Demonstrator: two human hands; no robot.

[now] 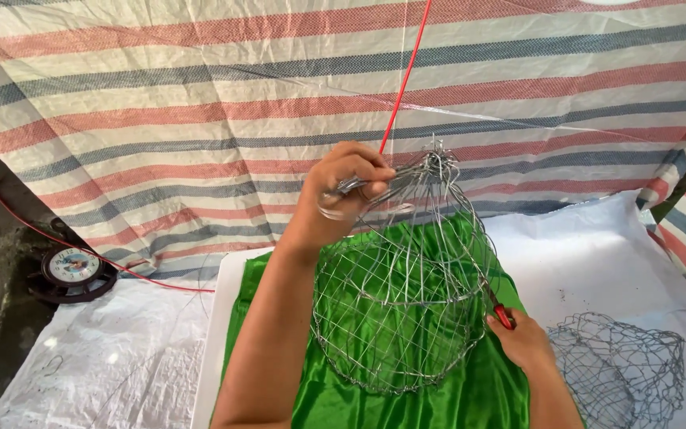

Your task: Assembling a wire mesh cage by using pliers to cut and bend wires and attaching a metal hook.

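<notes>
A bell-shaped wire mesh cage (406,318) hangs in front of me over a green satin cloth (359,405). My left hand (343,195) is raised at the cage's narrow top and is closed on a bundle of wires there. My right hand (522,338) is low at the cage's right side and grips a red-handled tool (503,318) whose tip touches the mesh. A thin red cord (402,79) runs up from the cage's top.
A second, darker wire cage (617,369) lies on white sheeting (597,262) at the lower right. A striped tarp (200,103) forms the backdrop. A round clock (73,266) lies on the dark ground at the left, beside a red cable (57,238).
</notes>
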